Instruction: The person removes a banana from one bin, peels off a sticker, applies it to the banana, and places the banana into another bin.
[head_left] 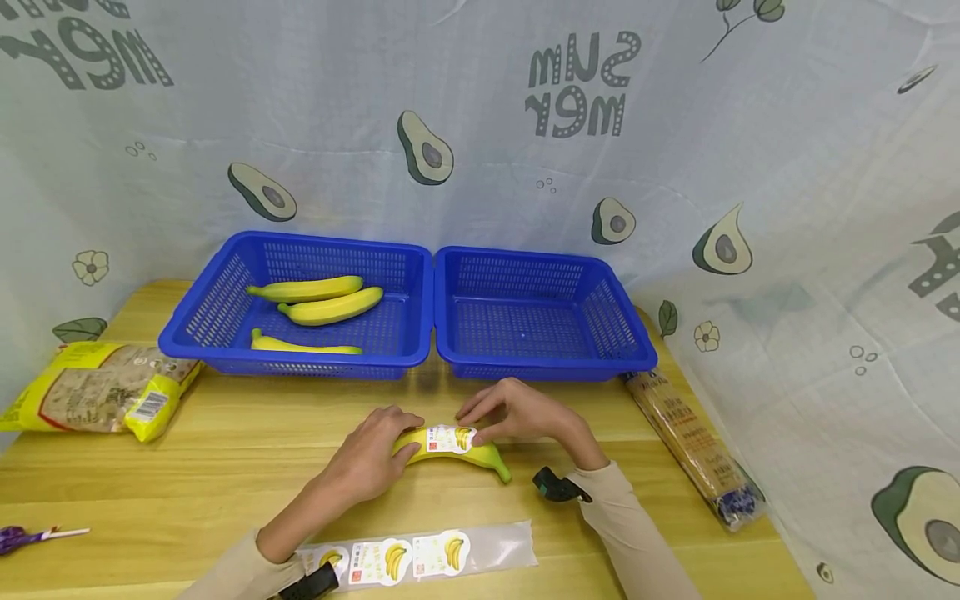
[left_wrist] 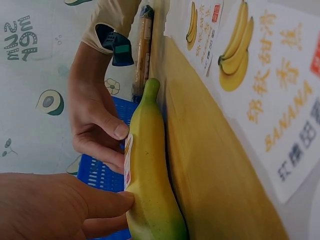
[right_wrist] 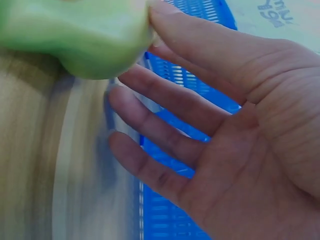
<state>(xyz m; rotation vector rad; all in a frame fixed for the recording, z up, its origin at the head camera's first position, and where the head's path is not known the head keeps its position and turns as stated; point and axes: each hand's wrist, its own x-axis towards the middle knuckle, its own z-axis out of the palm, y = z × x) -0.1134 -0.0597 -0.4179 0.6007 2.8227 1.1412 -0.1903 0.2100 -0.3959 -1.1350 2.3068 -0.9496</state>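
A yellow banana [head_left: 450, 450] with greenish ends lies on the table, its stem end pointing right. Along its top sits a white banana label [head_left: 442, 438] with printed fruit and lettering. My left hand [head_left: 375, 454] grips the banana's left end, thumb on the near side and fingers on the far side. At the label's right end, my right hand [head_left: 517, 412] has thumb and index finger bent around the edge. Its other fingers [right_wrist: 155, 175] are spread loosely in the right wrist view. Closer to me lies a clear backing strip [head_left: 517, 542] carrying several similar labels [head_left: 382, 561].
Two blue baskets [head_left: 300, 364] stand side by side at the back; the left one holds three bananas [head_left: 330, 307]. A yellow food bag [head_left: 105, 390] lies at the left, a noodle packet [head_left: 693, 446] at the right, and a purple lollipop [head_left: 22, 537] at the front left.
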